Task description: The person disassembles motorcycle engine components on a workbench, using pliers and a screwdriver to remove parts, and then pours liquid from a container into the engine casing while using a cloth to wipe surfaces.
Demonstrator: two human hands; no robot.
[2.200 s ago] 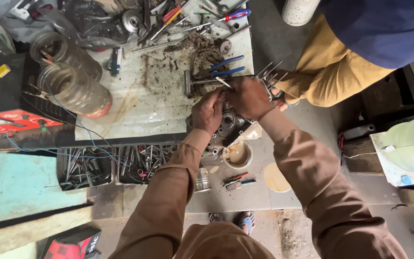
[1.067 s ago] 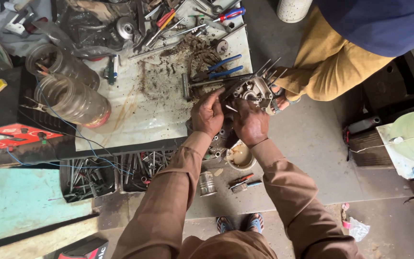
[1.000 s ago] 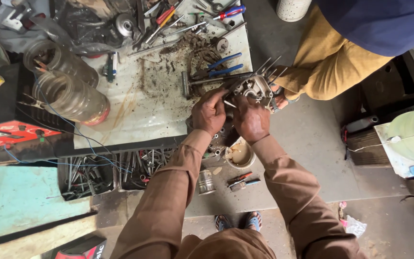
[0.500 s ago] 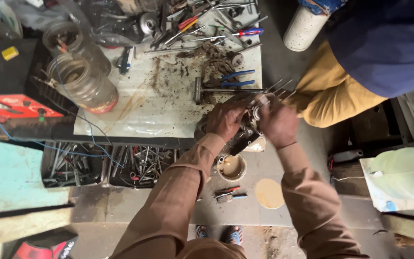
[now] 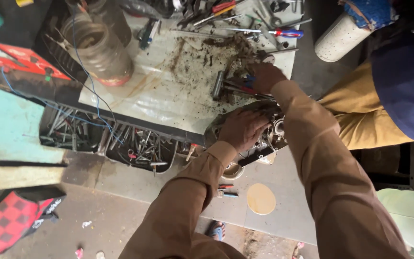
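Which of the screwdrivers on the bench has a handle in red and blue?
The screwdriver lying near the bench's far right edge, just beyond the right hand. Its handle is red and blue; the one farther back has a red and yellow handle.

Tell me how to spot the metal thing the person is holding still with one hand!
Find the dirty white sheet covering the workbench, then follow its near edge toward the person in the brown sleeves. There the left hand presses down on a grey metal engine part. Unlike the thin loose tools scattered around, it is one chunky, rounded lump hanging off the bench edge.
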